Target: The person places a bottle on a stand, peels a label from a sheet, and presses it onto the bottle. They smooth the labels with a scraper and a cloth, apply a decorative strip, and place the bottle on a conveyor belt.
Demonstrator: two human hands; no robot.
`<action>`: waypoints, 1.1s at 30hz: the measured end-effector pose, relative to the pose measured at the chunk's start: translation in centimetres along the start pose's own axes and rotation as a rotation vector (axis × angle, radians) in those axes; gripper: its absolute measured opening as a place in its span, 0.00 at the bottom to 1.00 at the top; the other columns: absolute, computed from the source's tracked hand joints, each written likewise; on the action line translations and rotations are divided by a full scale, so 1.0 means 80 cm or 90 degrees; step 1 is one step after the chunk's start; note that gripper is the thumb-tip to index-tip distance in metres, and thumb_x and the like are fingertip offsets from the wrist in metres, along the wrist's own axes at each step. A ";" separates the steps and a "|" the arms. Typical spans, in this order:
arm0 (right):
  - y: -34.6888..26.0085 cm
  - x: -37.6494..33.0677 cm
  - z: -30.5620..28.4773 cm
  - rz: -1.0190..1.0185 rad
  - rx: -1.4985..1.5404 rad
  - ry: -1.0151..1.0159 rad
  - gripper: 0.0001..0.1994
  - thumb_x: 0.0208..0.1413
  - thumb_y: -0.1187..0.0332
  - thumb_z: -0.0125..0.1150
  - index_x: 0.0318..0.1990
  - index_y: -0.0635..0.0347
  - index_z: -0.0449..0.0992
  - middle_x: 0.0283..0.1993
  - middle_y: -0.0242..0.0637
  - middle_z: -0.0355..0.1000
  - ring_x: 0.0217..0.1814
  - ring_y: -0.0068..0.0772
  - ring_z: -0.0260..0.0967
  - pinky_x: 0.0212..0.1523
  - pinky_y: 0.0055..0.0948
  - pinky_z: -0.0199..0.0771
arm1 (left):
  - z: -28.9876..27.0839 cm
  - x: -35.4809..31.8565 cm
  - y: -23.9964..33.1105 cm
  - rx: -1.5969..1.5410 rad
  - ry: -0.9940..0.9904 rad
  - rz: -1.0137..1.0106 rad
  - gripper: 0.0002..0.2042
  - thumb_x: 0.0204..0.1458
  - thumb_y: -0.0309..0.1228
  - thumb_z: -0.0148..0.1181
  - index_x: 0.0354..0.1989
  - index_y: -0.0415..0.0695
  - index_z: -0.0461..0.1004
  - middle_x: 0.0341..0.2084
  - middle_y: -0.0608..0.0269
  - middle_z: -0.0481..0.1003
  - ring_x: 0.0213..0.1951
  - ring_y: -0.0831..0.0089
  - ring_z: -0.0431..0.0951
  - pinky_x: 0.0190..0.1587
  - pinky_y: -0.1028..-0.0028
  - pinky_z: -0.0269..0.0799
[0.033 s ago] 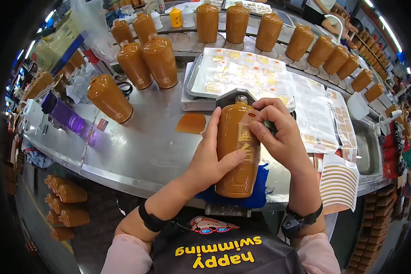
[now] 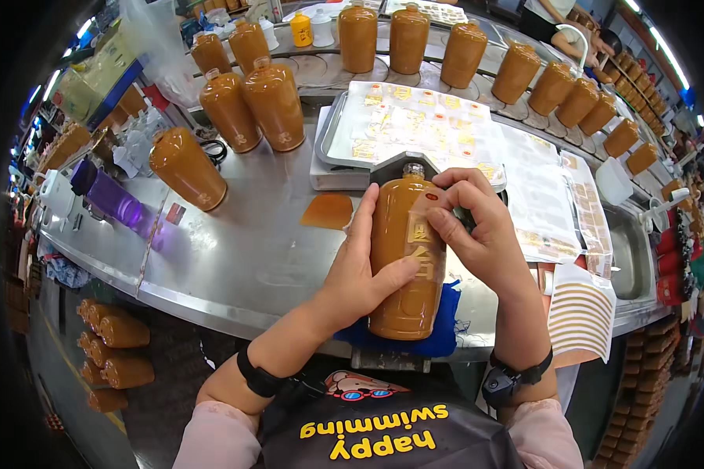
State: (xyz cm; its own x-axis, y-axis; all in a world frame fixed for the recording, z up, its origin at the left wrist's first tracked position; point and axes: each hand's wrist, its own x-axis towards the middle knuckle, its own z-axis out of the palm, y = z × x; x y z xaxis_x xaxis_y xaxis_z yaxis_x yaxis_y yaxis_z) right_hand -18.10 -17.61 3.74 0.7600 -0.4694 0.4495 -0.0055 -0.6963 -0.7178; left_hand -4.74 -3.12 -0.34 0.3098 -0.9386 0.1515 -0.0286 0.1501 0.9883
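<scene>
A glossy brown bottle (image 2: 395, 297) leans toward me over a blue cloth (image 2: 447, 316) at the table's front edge. My left hand (image 2: 360, 270) is wrapped round its left side, the thumb lying across the front. A clear decal (image 2: 422, 234) with gold characters and a small red mark lies along the bottle's right front. At the decal's upper edge, my right hand (image 2: 471, 223) pinches with thumb and forefinger near the red mark. Beyond the bottle's neck is a dark angled rest (image 2: 383, 168), partly hidden.
A tray (image 2: 338, 144) with sheets of gold decals (image 2: 422, 117) stands behind the bottle. More brown bottles (image 2: 188, 168) stand at the left, others on a curved conveyor (image 2: 368, 64) at the back. A purple drink bottle (image 2: 113, 199) is far left. Striped gold strips (image 2: 580, 313) hang at right.
The bottles on the conveyor have shifted slightly to the right. My hands and the bottle between them have barely moved.
</scene>
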 end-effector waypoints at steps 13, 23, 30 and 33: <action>0.006 0.002 0.002 -0.026 0.024 0.015 0.06 0.53 0.72 0.62 0.31 0.64 0.71 0.45 0.43 0.68 0.40 0.34 0.70 0.31 0.27 0.70 | 0.000 0.000 -0.009 -0.010 -0.011 0.008 0.51 0.50 0.44 0.62 0.69 0.31 0.31 0.65 0.40 0.49 0.66 0.55 0.53 0.66 0.64 0.50; 0.006 0.002 0.002 -0.014 0.031 0.016 0.07 0.52 0.71 0.63 0.31 0.64 0.70 0.44 0.43 0.69 0.38 0.34 0.70 0.30 0.27 0.70 | 0.000 0.001 -0.008 0.004 -0.011 0.019 0.51 0.51 0.46 0.62 0.69 0.31 0.30 0.65 0.42 0.48 0.67 0.56 0.52 0.67 0.64 0.50; 0.008 0.003 0.003 -0.032 0.027 0.028 0.07 0.52 0.70 0.62 0.31 0.64 0.71 0.44 0.44 0.69 0.40 0.36 0.71 0.31 0.28 0.70 | 0.002 0.002 -0.003 -0.164 -0.014 -0.001 0.47 0.54 0.39 0.60 0.69 0.34 0.29 0.65 0.48 0.50 0.65 0.63 0.54 0.65 0.67 0.52; 0.014 0.002 0.003 -0.065 0.009 0.037 0.07 0.52 0.70 0.62 0.31 0.64 0.71 0.43 0.44 0.70 0.41 0.37 0.72 0.31 0.29 0.70 | 0.002 0.003 -0.008 -0.126 -0.031 0.018 0.47 0.54 0.37 0.60 0.70 0.36 0.29 0.65 0.48 0.50 0.65 0.63 0.55 0.65 0.67 0.53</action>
State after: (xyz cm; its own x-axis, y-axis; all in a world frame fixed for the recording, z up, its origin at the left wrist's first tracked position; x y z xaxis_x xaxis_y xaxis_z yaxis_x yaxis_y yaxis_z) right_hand -17.79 -18.32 2.87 0.7173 -0.4270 0.5505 0.0792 -0.7350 -0.6734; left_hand -4.82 -3.47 -0.91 0.2646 -0.9465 0.1849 0.1516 0.2302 0.9613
